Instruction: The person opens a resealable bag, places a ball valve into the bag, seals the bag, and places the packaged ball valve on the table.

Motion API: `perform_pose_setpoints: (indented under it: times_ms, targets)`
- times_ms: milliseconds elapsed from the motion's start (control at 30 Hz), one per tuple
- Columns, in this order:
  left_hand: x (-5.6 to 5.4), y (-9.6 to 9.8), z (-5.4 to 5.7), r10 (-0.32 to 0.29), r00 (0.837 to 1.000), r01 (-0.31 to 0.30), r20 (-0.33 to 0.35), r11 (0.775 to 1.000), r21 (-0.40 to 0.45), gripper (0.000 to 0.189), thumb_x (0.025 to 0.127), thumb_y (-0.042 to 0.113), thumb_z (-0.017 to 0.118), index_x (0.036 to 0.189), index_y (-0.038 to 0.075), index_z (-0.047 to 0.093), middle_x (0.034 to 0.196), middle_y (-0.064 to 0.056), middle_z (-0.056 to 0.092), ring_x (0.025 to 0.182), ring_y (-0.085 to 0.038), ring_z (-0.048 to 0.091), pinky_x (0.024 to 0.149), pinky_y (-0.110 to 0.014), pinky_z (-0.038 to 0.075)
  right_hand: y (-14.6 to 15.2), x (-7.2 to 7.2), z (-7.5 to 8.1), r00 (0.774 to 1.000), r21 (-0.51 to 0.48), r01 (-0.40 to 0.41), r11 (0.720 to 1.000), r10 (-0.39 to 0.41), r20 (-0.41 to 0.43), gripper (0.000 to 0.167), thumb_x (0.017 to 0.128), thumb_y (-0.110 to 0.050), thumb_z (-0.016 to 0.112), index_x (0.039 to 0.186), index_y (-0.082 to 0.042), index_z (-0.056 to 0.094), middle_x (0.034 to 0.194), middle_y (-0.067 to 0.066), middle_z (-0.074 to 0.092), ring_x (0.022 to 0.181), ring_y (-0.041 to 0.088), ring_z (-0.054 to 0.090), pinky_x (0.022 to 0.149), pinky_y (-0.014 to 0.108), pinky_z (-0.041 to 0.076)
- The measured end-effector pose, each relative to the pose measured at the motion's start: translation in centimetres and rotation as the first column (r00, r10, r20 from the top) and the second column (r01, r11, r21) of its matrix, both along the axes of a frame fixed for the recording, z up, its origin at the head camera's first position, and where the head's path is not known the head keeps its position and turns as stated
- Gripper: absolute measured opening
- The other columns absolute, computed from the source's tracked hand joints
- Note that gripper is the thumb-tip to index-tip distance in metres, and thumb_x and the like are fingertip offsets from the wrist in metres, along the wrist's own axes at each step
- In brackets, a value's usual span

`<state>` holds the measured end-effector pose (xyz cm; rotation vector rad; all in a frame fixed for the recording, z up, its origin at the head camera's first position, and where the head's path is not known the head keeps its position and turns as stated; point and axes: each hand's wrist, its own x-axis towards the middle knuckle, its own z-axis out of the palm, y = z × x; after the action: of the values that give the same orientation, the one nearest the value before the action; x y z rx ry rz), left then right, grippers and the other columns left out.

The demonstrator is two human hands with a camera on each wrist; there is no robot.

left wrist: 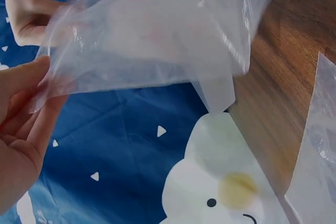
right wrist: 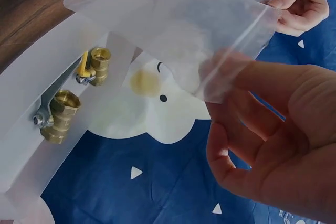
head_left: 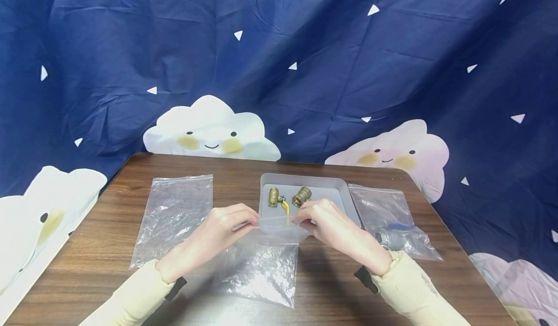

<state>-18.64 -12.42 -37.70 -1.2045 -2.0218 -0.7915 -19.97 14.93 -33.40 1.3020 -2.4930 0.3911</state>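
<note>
A clear plastic zip bag (head_left: pixel 279 229) is stretched between both hands above the table. My left hand (head_left: pixel 231 225) pinches its left upper corner between thumb and fingers. At the opposite corner, my right hand (head_left: pixel 326 223) pinches the plastic; in the right wrist view its thumb and index finger meet on the bag (right wrist: pixel 157 17). Just beyond, a grey tray (head_left: pixel 342 186) carries two brass ball valves. The smaller valve (head_left: pixel 273 197) has a yellow lever; the larger valve (head_left: pixel 302 196) shows a steel lever in the right wrist view.
A flat clear bag (head_left: pixel 180 209) lies at left, and another bag (head_left: pixel 268 272) lies below the hands. On the right, a bag (head_left: pixel 383 207) contains a grey cylindrical part (head_left: pixel 392 240) and something blue. A patterned blue curtain (head_left: pixel 279 64) hangs behind the wooden table (head_left: pixel 104 239).
</note>
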Motion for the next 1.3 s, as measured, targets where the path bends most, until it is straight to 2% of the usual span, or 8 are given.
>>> perform_pose_setpoints:
  times_ms: [133, 400, 667, 800, 967, 1100, 1200, 1300]
  targets:
    - [0.0, -0.1, -0.1, 0.002, 1.000, -0.003, 0.008, 1.000, 0.006, 0.021, 0.074, -0.002, 0.080, 0.087, 0.012, 0.070, 0.092, 0.003, 0.074, 0.084, -0.009, 0.072, 0.081, -0.010, 0.055, 0.3, -0.2, -0.1, 1.000, -0.018, 0.001, 1.000, -0.001, -0.016, 0.021, 0.072, 0.009, 0.078, 0.081, -0.010, 0.077, 0.078, -0.003, 0.073, 0.072, 0.010, 0.070, 0.068, 0.024, 0.058]
    - [0.0, -0.3, -0.2, -0.012, 0.999, 0.012, 0.032, 1.000, 0.006, 0.020, 0.075, -0.002, 0.079, 0.087, 0.012, 0.069, 0.090, 0.002, 0.073, 0.083, -0.009, 0.071, 0.080, -0.009, 0.055, 0.4, -0.1, 0.2, 1.000, 0.021, 0.025, 0.999, -0.025, 0.017, 0.029, 0.068, 0.009, 0.080, 0.092, -0.006, 0.077, 0.086, 0.001, 0.074, 0.076, 0.015, 0.071, 0.071, 0.025, 0.059]
    - [0.1, -0.7, -0.2, 0.047, 0.998, -0.044, 0.051, 0.997, -0.057, 0.017, 0.078, -0.001, 0.076, 0.087, 0.011, 0.069, 0.088, 0.004, 0.071, 0.081, -0.008, 0.070, 0.080, -0.009, 0.054, 0.9, -0.4, 0.4, 0.999, 0.031, -0.008, 0.999, 0.006, 0.044, 0.024, 0.069, 0.010, 0.079, 0.087, -0.007, 0.078, 0.084, 0.002, 0.077, 0.077, 0.014, 0.073, 0.073, 0.023, 0.060]
    - [0.2, -0.8, -0.1, 0.047, 0.997, -0.042, 0.055, 0.995, -0.088, 0.019, 0.077, -0.001, 0.076, 0.088, 0.012, 0.068, 0.089, 0.004, 0.071, 0.082, -0.007, 0.069, 0.081, -0.009, 0.054, 1.0, -0.4, 0.5, 0.996, 0.012, 0.011, 1.000, -0.012, 0.087, 0.025, 0.068, 0.009, 0.079, 0.090, -0.005, 0.078, 0.086, 0.005, 0.077, 0.076, 0.016, 0.073, 0.072, 0.022, 0.060]
    - [0.3, -0.8, -0.2, 0.033, 0.999, -0.030, 0.033, 0.996, -0.089, 0.018, 0.077, -0.001, 0.078, 0.086, 0.012, 0.068, 0.091, 0.004, 0.072, 0.085, -0.008, 0.070, 0.081, -0.011, 0.055, 1.1, -0.4, 0.7, 0.989, -0.011, 0.054, 0.999, -0.052, 0.140, 0.025, 0.072, 0.006, 0.079, 0.095, -0.003, 0.078, 0.088, 0.006, 0.077, 0.070, 0.011, 0.071, 0.067, 0.022, 0.059]
    - [0.4, -0.7, -0.3, 0.026, 0.999, -0.023, 0.035, 0.997, -0.079, 0.019, 0.076, -0.001, 0.079, 0.084, 0.013, 0.069, 0.094, 0.004, 0.073, 0.087, -0.009, 0.071, 0.079, -0.012, 0.055, 1.2, -0.4, 0.9, 0.986, -0.001, 0.083, 0.997, -0.082, 0.145, 0.026, 0.072, 0.002, 0.082, 0.097, -0.002, 0.078, 0.091, 0.006, 0.078, 0.067, 0.007, 0.069, 0.067, 0.024, 0.059]
    - [0.4, -0.5, -0.3, 0.032, 0.998, -0.028, 0.058, 0.997, -0.073, 0.016, 0.078, 0.004, 0.079, 0.085, 0.015, 0.069, 0.093, 0.006, 0.072, 0.083, -0.007, 0.070, 0.075, -0.011, 0.055, 1.1, -0.4, 0.9, 0.990, 0.007, 0.075, 0.997, -0.075, 0.123, 0.027, 0.071, 0.001, 0.083, 0.097, -0.002, 0.078, 0.092, 0.005, 0.077, 0.068, 0.007, 0.068, 0.066, 0.022, 0.058]
    - [0.4, -0.1, -0.3, 0.043, 0.996, -0.036, 0.084, 0.997, -0.075, 0.005, 0.085, 0.015, 0.077, 0.087, 0.016, 0.072, 0.092, 0.007, 0.070, 0.078, -0.004, 0.068, 0.072, -0.011, 0.054, 0.8, -0.3, 0.8, 0.994, 0.013, 0.048, 0.999, -0.049, 0.102, 0.027, 0.071, 0.000, 0.084, 0.097, -0.003, 0.077, 0.090, 0.004, 0.076, 0.070, 0.010, 0.068, 0.065, 0.019, 0.056]
